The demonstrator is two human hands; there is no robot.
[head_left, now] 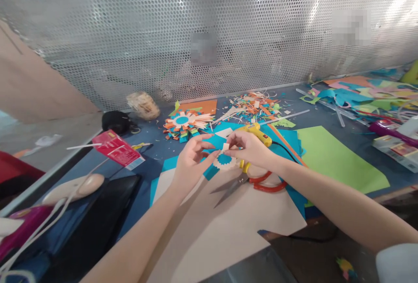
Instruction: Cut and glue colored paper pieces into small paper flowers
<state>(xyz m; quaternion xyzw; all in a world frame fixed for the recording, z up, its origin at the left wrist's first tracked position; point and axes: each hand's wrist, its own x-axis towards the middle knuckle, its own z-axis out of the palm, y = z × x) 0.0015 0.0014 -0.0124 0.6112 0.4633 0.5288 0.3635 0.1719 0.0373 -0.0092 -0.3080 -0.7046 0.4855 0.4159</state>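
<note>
Between my two hands is a small paper rosette with a blue centre and a scalloped cream rim; a blue paper strip sticks out from its lower left. My left hand pinches the rosette's left edge. At its top, my right hand pinches a small cream paper piece. Scissors with red handles lie on the cream sheet just below my right hand. Behind that hand rests a yellow glue gun, partly hidden. A larger paper flower with a blue centre lies beyond my left hand.
A heap of paper scraps lies at the back, near a perforated metal panel. Green sheets are to the right. On the left are a red drink carton with a straw, a black flat object and white cables.
</note>
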